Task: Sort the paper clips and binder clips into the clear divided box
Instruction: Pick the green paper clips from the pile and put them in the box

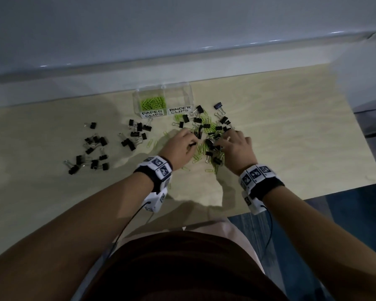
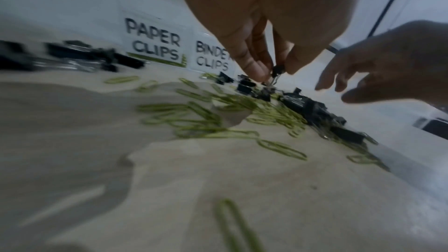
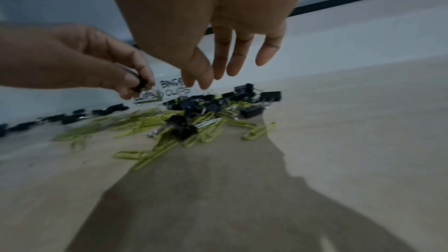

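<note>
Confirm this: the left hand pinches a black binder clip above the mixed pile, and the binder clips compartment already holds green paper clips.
Wrong compartment. The head view shows the green paper clips in the compartment labelled paper clips. The left hand does pinch a black binder clip.

Green paper clips [image 1: 202,148], black binder clips [image 1: 213,129] heaped before clear divided box [image 1: 190,94]; paper-clip side part-filled.

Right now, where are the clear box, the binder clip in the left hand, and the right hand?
box [image 1: 188,94]: head view, clear right wall.
binder clip [image 2: 277,70]: left wrist view, black body pinched by fingertips.
left hand [image 1: 178,146]: head view, back.
right hand [image 1: 237,146]: head view, back.
</note>
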`<action>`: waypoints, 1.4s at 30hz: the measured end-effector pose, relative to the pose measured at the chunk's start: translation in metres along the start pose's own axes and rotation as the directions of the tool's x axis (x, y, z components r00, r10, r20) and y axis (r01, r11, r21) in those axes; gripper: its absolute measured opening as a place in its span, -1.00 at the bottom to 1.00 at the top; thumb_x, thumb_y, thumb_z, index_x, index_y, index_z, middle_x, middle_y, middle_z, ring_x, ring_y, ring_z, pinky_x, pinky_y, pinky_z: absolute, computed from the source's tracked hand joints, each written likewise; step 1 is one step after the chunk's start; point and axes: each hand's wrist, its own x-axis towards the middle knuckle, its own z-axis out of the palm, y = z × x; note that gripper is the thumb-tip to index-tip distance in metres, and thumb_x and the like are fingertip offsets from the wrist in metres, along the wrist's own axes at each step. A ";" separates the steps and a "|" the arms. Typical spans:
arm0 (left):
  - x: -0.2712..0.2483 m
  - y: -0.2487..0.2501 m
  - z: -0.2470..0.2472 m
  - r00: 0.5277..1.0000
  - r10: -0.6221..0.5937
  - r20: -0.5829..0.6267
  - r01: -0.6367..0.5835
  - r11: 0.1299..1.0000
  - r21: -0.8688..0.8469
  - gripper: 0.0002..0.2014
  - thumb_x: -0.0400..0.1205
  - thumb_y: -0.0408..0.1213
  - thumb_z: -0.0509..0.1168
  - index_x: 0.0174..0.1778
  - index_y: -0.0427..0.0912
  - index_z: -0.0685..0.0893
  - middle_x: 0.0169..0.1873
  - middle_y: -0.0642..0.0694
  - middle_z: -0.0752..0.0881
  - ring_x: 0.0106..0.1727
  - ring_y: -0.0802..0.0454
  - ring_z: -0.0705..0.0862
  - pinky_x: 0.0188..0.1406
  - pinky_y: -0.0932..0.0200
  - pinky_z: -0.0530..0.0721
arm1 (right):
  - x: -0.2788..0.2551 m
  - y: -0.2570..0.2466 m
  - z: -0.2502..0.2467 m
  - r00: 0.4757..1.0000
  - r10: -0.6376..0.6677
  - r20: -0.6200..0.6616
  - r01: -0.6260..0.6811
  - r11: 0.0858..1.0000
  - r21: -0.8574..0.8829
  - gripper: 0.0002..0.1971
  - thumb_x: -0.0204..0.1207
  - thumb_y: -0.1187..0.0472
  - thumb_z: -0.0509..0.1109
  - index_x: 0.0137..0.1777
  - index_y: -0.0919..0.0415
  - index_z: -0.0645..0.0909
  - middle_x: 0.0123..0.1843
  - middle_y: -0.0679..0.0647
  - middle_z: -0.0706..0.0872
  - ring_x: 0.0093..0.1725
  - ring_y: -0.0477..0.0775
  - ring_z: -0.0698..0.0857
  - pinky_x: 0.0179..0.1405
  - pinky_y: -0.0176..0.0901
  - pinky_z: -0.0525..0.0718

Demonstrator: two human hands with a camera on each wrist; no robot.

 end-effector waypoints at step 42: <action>-0.061 -0.039 -0.003 0.961 -0.071 0.266 -0.020 0.946 0.324 0.00 0.42 0.32 0.30 0.63 -0.20 0.10 0.47 -0.15 0.24 0.49 -0.08 0.19 0.54 0.04 0.24 | -0.018 0.019 0.006 0.986 0.147 0.075 -0.146 0.989 -0.022 -0.67 0.50 0.03 0.32 0.22 0.14 0.50 0.17 0.13 0.53 0.14 0.16 0.51 0.20 0.15 0.50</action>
